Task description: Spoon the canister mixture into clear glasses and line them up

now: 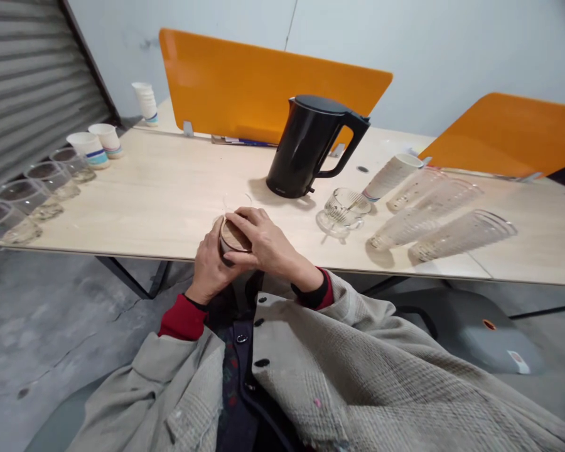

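Near the table's front edge I hold a small jar with a round, wood-coloured lid (235,236). My left hand (208,262) is wrapped round the jar's side. My right hand (267,243) grips the lid's rim from the right, its fingers curled over the far edge and its thumb at the near edge. Most of the jar's body is hidden by my hands. Just beyond them a clear rim (238,199) shows, partly covered. Behind my right hand stands a black electric kettle (295,150), and to its right a clear glass cup on a saucer (343,212) with a thin stick in it.
Several clear cups (42,188) and two paper cups (88,149) line the table's left end. A paper cup stack (145,103) stands behind them. Another paper stack (392,179) and clear plastic cup stacks (461,235) are on the right. Orange dividers (245,85) edge the back.
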A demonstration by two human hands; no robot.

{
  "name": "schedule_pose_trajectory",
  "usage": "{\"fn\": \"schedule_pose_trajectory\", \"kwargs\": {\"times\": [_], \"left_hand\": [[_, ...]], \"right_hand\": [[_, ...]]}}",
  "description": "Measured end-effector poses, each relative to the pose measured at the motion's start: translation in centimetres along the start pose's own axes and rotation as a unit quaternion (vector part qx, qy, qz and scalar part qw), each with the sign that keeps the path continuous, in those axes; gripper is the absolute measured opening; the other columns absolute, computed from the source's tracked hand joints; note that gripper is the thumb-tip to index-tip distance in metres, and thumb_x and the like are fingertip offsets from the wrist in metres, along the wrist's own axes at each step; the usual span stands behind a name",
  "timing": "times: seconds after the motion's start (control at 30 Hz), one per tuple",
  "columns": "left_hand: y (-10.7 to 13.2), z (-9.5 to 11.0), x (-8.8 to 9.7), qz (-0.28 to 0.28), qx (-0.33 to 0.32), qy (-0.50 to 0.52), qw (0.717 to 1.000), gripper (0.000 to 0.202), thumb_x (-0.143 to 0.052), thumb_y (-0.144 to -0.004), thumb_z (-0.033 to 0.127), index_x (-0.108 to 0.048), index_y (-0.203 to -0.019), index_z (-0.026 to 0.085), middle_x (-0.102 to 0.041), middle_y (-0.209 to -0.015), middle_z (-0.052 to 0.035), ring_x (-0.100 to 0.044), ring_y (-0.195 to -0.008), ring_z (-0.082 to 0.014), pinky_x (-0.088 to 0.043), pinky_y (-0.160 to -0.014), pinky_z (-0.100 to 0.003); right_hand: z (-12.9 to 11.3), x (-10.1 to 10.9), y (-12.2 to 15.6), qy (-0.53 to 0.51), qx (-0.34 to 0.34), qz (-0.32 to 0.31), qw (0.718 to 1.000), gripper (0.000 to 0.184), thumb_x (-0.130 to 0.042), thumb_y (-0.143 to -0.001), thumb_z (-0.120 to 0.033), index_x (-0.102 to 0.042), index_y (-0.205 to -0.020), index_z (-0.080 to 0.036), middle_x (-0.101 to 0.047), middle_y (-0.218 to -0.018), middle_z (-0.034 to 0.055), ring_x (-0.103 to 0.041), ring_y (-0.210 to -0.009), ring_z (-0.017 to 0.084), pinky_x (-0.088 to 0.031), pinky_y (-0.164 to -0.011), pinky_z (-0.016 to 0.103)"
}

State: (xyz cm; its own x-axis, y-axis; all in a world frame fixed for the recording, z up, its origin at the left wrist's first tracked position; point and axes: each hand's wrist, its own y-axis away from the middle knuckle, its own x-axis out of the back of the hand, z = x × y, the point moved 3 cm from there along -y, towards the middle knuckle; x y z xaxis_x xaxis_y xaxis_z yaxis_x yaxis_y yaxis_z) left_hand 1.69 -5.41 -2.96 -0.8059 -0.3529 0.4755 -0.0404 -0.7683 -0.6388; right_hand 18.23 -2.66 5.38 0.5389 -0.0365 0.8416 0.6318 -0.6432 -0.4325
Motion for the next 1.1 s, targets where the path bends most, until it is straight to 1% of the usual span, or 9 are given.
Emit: {"fn": "schedule_pose_trajectory", "kwargs": {"times": [0.1, 0.17, 0.23, 0.33, 0.4, 0.53, 0.73, 0.9, 1.1], "left_hand": [[-0.1, 0.5, 1.4, -0.031, 0.002, 0.055, 0.998, 0.112, -0.082, -0.082, 0.074, -0.034, -0.17, 0.023, -0.06, -0.161, -0.0206, -0.063, -0.144, -0.0364, -0.06, -0.11, -0.052], [-0.4, 0.3, 2.7, -0.011, 0.015, 0.062, 0.998, 0.09, -0.075, -0.091, 0.071, -0.047, -0.163, 0.024, -0.063, -0.157, -0.0186, -0.065, -0.141, -0.033, -0.062, -0.106, -0.048], [-0.8, -0.5, 3.8, 0.041, 0.043, 0.029, 0.998, 0.066, -0.067, -0.099, 0.064, -0.061, -0.15, 0.024, -0.068, -0.148, -0.0165, -0.068, -0.133, -0.0302, -0.062, -0.102, -0.046], [-1.7, -2.4, 4.7, 0.111, 0.067, -0.054, 0.99, 0.05, -0.064, -0.101, 0.059, -0.07, -0.134, 0.021, -0.074, -0.135, -0.0152, -0.069, -0.127, -0.0302, -0.061, -0.099, -0.046], [-2.1, -3.7, 4.3, 0.116, 0.068, -0.104, 0.986, 0.045, -0.064, -0.101, 0.056, -0.073, -0.128, 0.021, -0.076, -0.131, -0.0147, -0.069, -0.123, -0.0311, -0.058, -0.1, -0.047], [-2.3, -4.6, 3.0, 0.086, 0.077, -0.2, 0.973, 0.038, -0.066, -0.098, 0.046, -0.076, -0.123, 0.02, -0.079, -0.129, -0.0155, -0.068, -0.117, -0.0348, -0.053, -0.101, -0.049], [-2.4, -2.8, 2.7, -0.014, 0.121, -0.301, 0.946, 0.039, -0.061, -0.102, 0.036, -0.075, -0.132, 0.016, -0.076, -0.141, -0.0146, -0.064, -0.125, -0.0374, -0.05, -0.099, -0.049], [-2.5, -2.5, 2.8, -0.028, 0.129, -0.307, 0.943, 0.038, -0.061, -0.103, 0.036, -0.075, -0.133, 0.017, -0.077, -0.14, -0.014, -0.064, -0.127, -0.0369, -0.05, -0.099, -0.05], [-2.4, -2.6, 2.7, -0.029, 0.128, -0.306, 0.943, 0.038, -0.059, -0.103, 0.038, -0.075, -0.132, 0.019, -0.076, -0.141, -0.0135, -0.064, -0.127, -0.0367, -0.051, -0.099, -0.05]], "right_hand": [[1.3, 1.5, 1.0, -0.031, -0.016, 0.045, 0.998, 0.074, -0.073, -0.096, -0.063, -0.059, -0.157, -0.022, -0.061, -0.147, 0.0191, -0.058, -0.135, 0.039, -0.051, -0.118, 0.063], [2.6, 3.4, 1.4, -0.021, -0.041, 0.098, 0.994, 0.072, -0.072, -0.096, -0.064, -0.06, -0.156, -0.024, -0.061, -0.147, 0.0182, -0.058, -0.138, 0.039, -0.049, -0.121, 0.064], [4.2, 5.7, 1.1, 0.004, -0.066, 0.157, 0.985, 0.072, -0.071, -0.095, -0.065, -0.06, -0.155, -0.028, -0.059, -0.148, 0.0164, -0.056, -0.141, 0.04, -0.046, -0.123, 0.066], [7.0, 8.5, -1.2, 0.035, -0.078, 0.217, 0.972, 0.073, -0.071, -0.094, -0.068, -0.059, -0.155, -0.03, -0.057, -0.149, 0.0145, -0.053, -0.143, 0.042, -0.042, -0.125, 0.071], [9.1, 9.1, -3.8, 0.055, -0.076, 0.234, 0.968, 0.073, -0.071, -0.093, -0.069, -0.061, -0.153, -0.029, -0.059, -0.146, 0.0149, -0.052, -0.143, 0.043, -0.04, -0.125, 0.072], [13.3, 6.7, -9.9, 0.078, -0.097, 0.211, 0.97, 0.073, -0.07, -0.095, -0.067, -0.059, -0.153, -0.025, -0.059, -0.146, 0.0175, -0.052, -0.142, 0.042, -0.042, -0.123, 0.071], [17.1, 0.2, -16.1, 0.088, -0.115, 0.119, 0.982, 0.071, -0.074, -0.095, -0.058, -0.061, -0.153, -0.018, -0.061, -0.144, 0.0216, -0.056, -0.137, 0.041, -0.044, -0.123, 0.062], [18.1, -2.9, -18.1, 0.076, -0.122, 0.052, 0.988, 0.071, -0.078, -0.093, -0.054, -0.064, -0.152, -0.018, -0.064, -0.147, 0.0206, -0.056, -0.139, 0.04, -0.046, -0.122, 0.056], [19.0, -4.2, -18.6, 0.05, -0.083, 0.037, 0.995, 0.073, -0.079, -0.092, -0.052, -0.064, -0.154, -0.017, -0.061, -0.154, 0.0215, -0.054, -0.141, 0.037, -0.043, -0.126, 0.055]]}}
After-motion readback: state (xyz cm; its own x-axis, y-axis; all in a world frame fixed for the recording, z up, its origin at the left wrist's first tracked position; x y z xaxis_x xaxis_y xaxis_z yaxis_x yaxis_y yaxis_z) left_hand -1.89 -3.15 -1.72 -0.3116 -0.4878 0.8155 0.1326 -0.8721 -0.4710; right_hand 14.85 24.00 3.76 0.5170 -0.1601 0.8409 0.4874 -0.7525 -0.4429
